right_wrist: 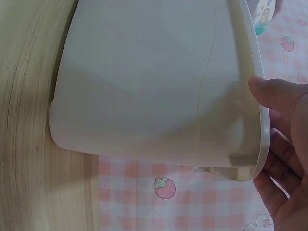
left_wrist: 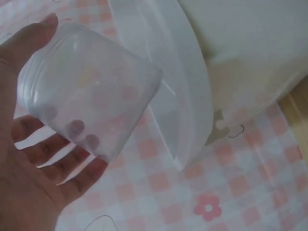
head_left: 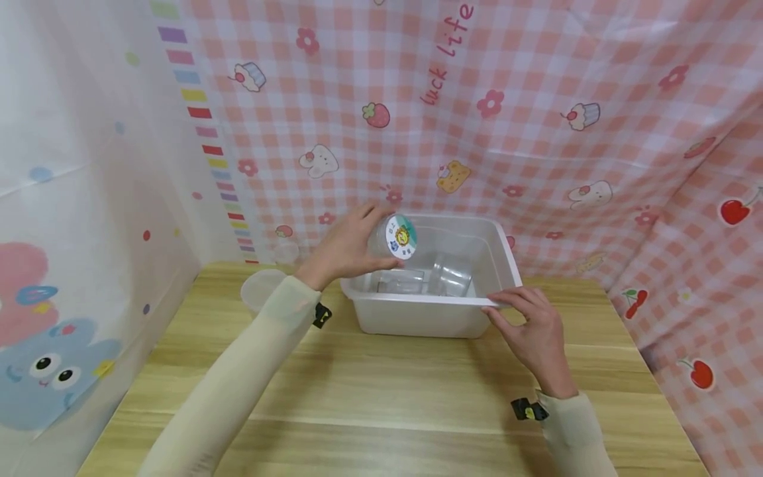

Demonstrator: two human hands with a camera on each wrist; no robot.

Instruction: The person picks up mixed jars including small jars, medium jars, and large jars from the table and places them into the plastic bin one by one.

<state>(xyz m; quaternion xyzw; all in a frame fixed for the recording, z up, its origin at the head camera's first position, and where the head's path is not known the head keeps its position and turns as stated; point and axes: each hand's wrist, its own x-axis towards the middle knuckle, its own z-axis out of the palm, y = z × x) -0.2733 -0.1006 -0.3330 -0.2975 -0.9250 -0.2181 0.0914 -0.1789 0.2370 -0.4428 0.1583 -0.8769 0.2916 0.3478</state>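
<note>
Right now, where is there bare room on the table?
Widest: table in front of the tub, between both sleeves. Another: right of the right hand. Crowded: inside the tub, where clear jars lie, and left of it, by the pale disc.

Left hand [head_left: 348, 244] holds clear plastic jar with printed round end [head_left: 401, 237] at white rectangular plastic tub [head_left: 417, 319], right hand [head_left: 533, 328] gripping tub's rim.

We see a light wood-grain surface [head_left: 417, 404] carrying a white tub [head_left: 417, 319] and, left of it, a translucent disc [head_left: 259, 289].
</note>
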